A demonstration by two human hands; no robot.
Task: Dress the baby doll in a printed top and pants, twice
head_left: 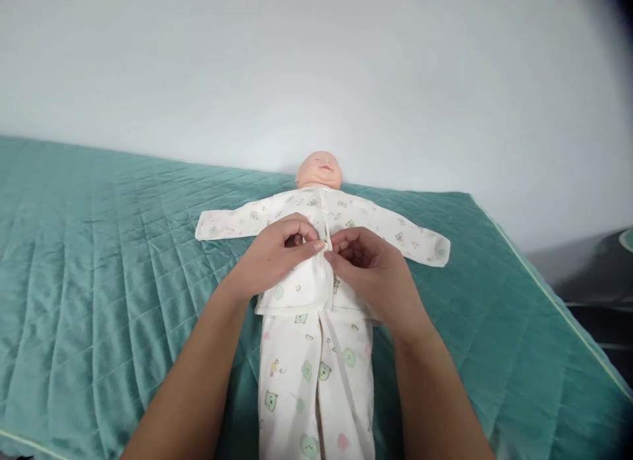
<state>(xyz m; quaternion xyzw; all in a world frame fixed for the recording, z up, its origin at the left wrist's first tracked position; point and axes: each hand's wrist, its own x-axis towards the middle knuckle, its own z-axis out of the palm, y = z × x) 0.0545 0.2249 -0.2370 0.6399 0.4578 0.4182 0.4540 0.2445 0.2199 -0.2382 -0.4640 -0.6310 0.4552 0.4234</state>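
Note:
A baby doll (320,171) lies on its back in a white printed baby shirt (291,206) and matching trousers (297,387). The shirt's sleeves spread out to both sides. My left hand (284,249) pinches the shirt's front opening from the left, thumb and forefinger at the edge. From the right, my right hand (368,262) pinches the other edge at the same height. Between the fingertips shows a small yellowish spot, perhaps a fastener, mostly hidden by the fingers. Below my hands the shirt's hem overlaps the top of the trousers.
A green quilted cover (123,282) lies under the doll, with a pale piped edge on the right. Behind the doll's head rises a plain pale wall (297,71). Dark objects, partly cut off, stand beyond the right edge.

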